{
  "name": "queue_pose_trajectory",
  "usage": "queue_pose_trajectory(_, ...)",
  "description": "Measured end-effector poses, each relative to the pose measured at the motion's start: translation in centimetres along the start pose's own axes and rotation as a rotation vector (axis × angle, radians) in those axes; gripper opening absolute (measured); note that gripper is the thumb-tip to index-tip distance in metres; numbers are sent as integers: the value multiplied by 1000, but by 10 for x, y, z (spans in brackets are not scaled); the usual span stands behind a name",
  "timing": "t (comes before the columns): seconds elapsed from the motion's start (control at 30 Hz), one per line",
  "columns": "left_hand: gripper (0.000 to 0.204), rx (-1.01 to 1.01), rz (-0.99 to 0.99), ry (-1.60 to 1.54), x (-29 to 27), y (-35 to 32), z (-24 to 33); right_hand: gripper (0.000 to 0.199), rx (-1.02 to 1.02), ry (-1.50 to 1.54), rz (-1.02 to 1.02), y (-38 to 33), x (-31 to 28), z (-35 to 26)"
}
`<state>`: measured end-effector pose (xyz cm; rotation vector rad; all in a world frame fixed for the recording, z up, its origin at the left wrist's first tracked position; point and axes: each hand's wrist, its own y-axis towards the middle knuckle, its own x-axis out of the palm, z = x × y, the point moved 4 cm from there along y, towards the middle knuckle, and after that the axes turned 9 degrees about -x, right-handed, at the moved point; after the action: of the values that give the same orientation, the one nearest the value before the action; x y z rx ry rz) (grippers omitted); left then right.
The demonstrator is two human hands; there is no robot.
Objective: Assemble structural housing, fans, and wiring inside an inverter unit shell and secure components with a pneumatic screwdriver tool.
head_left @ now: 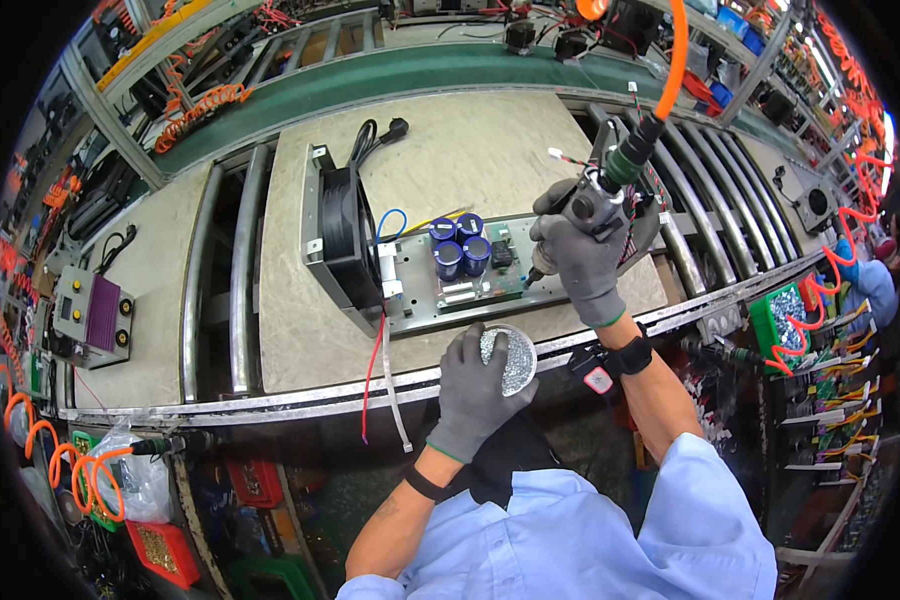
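In the head view, the fastening of the green circuit board (490,288) to the metal plate (420,312) appears, as a judgement, to be the step in hand. The board, with four blue capacitors (449,259), is located on the plate, to the right of the black fan (349,235); the whole unit is laid on the pale work surface (305,345). For the next move, it is judged, the driver bit should be kept upright and well seated before pressure is applied, and one small part should be picked from the cup.

By the right hand (582,262), closed, a powered driver (602,208) with an orange hose (676,60) is gripped. Its lower end is pointed near the right edge of the board; whether a screw is touched there cannot be told. By the left hand (473,393), partly closed, a white cup (533,358) is held just beside the plate's front edge, with fingers curled over its rim. Many small silvery parts (519,373), probably screws, are contained in it.
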<state>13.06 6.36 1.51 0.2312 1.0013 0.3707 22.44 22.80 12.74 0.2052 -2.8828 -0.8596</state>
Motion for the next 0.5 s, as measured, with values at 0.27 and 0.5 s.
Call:
queue_pose_trajectory(0.27, 69, 49, 50, -15, 0, -2, 0, 17, 164, 319, -31, -59, 2, -23)
queue_pose_trajectory(0.5, 77, -31, -2, 18, -2, 3, 3, 19, -23, 176, -55, -69, 13, -20)
